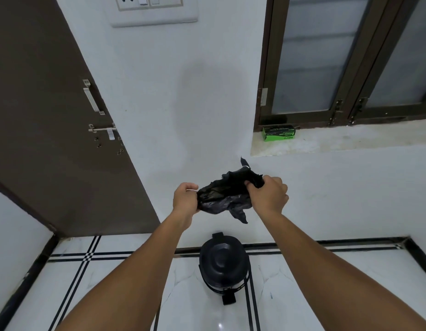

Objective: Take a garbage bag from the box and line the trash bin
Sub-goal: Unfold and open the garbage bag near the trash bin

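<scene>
I pinched the crumpled garbage bag (221,195) between left grip (184,199) and right grip (267,194), above the lidded trash bin (222,261).

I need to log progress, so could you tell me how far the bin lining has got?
Done: a black garbage bag is out of the green box on the window sill. In hand: the left hand and right hand grip the bunched bag. Left: the trash bin is closed and unlined.
</scene>
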{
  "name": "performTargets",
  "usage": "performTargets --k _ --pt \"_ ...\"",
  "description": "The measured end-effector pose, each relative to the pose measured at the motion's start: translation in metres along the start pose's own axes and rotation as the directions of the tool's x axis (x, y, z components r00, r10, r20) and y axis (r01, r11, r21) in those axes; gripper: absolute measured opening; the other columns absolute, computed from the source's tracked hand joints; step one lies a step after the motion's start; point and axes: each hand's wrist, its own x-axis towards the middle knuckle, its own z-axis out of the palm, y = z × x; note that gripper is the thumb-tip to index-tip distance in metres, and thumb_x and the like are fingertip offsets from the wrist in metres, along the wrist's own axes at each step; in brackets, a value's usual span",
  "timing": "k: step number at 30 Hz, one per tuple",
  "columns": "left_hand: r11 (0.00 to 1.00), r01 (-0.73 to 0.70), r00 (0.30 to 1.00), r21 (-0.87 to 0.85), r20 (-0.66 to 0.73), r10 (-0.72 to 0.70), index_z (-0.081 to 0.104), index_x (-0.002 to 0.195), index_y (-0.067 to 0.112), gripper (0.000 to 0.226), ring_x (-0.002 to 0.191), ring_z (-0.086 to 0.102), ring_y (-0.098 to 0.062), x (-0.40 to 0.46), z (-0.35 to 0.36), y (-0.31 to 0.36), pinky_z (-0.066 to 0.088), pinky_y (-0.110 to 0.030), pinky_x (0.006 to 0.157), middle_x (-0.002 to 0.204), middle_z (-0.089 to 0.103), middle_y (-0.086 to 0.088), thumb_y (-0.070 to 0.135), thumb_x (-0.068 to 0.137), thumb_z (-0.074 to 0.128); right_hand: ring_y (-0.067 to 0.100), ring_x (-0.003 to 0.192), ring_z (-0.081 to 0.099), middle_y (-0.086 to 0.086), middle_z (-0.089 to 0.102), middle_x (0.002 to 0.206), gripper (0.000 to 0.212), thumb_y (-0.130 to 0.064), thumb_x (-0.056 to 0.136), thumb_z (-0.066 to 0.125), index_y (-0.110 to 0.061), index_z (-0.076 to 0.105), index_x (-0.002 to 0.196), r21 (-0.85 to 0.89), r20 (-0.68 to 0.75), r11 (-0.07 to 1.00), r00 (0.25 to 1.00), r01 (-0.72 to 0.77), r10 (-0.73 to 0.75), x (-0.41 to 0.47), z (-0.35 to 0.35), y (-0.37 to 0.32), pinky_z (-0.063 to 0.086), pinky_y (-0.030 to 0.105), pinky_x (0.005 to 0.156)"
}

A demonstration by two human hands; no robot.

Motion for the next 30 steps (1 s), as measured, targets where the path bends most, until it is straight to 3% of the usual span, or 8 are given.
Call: performTargets --k 6,9,12,15,17,20,25,30 --pt "0.869 -0.263 0.962 0.419 0.182 0.203 0.062 0.084 0.009 0.028 0.084 0.059 -0.023 -0.014 0.001 -0.007 0.047 -0.03 0.066 0.089 0.065 -0.007 0.021 0.099 0.041 0.028 0.09 0.063 -0.001 0.061 0.088 0.024 -0.034 0.096 0.064 -0.011 0.058 0.096 0.375 0.041 0.922 0.995 -0.1 0.091 0.006 0.001 0.001 0.048 0.036 0.073" --pt "0.751 -0.356 0.929 0.556 0.296 0.222 0.062 0.116 0.028 0.054 0.1 0.064 -0.018 -0.017 0.003 -0.011 0.051 -0.029 0.079 0.11 0.067 0.003 0.073 0.09 0.05 0.024 0.09 0.062 0.0 0.061 0.092 0.021 -0.028 0.097 0.066 -0.01 0.057 0.103 0.414 0.122 0.905 0.991 -0.098 0.051 0.005 0.0 0.004 0.044 0.03 0.073" --pt "0.595 -0.417 0.908 0.687 0.291 0.3 0.031 0.151 0.04 0.102 0.135 0.046 -0.025 -0.014 0.012 -0.015 0.044 -0.052 0.108 0.145 0.05 0.0 0.095 0.066 0.049 0.016 0.081 0.057 -0.004 0.061 0.088 0.019 -0.027 0.094 0.07 -0.014 0.056 0.098 0.352 0.208 0.936 0.976 -0.012 -0.065 0.002 0.003 0.006 0.04 0.025 0.064" --pt "0.492 -0.447 0.89 0.747 0.32 0.324 0.02 0.156 0.041 0.103 0.142 0.037 -0.025 -0.008 0.026 -0.014 0.037 -0.054 0.113 0.154 0.043 0.002 0.08 0.072 0.065 0.005 0.073 0.055 -0.009 0.059 0.079 0.019 -0.025 0.091 0.074 -0.018 0.056 0.089 0.346 0.28 0.936 0.945 0.067 -0.171 0.0 0.006 0.007 0.037 0.017 0.059" --pt "0.502 -0.458 0.887 0.734 0.334 0.321 0.048 0.143 0.036 0.067 0.123 0.057 -0.023 -0.004 0.031 -0.013 0.049 -0.045 0.1 0.131 0.062 0.002 0.059 0.084 0.069 0.009 0.072 0.056 -0.008 0.06 0.078 0.023 -0.026 0.087 0.078 -0.019 0.057 0.084 0.358 0.315 0.929 0.925 0.091 -0.212 -0.001 0.007 0.008 0.038 0.018 0.06" --pt "0.627 -0.394 0.907 0.673 0.175 0.382 0.066 0.095 0.019 0.018 0.078 0.061 -0.014 0.0 0.036 -0.01 0.047 -0.028 0.063 0.093 0.069 0.0 0.033 0.1 0.056 0.011 0.077 0.061 -0.005 0.065 0.084 0.034 -0.035 0.076 0.087 -0.016 0.062 0.089 0.393 0.373 0.918 0.902 0.058 -0.217 0.003 0.003 0.01 0.045 0.023 0.064" --pt "0.87 -0.181 0.937 0.459 -0.188 0.295 0.053 0.097 0.012 0.01 0.08 0.055 -0.022 0.009 0.023 -0.016 0.041 -0.032 0.065 0.099 0.061 -0.009 0.005 0.099 0.047 0.01 0.084 0.065 -0.005 0.07 0.091 0.04 -0.038 0.075 0.089 -0.016 0.066 0.099 0.402 0.397 0.916 0.9 0.005 -0.18 0.015 -0.001 0.025 0.047 0.022 0.066" --pt "0.591 -0.356 0.897 0.724 0.088 0.433 0.058 0.075 0.014 0.03 0.078 0.053 -0.017 0.008 0.011 -0.034 0.038 -0.024 0.062 0.101 0.05 0.003 -0.011 0.081 0.043 0.013 0.072 0.054 -0.003 0.057 0.08 0.024 -0.031 0.093 0.071 -0.015 0.053 0.087 0.269 0.33 0.963 0.941 -0.02 -0.073 0.026 0.009 0.042 0.038 0.026 0.057"
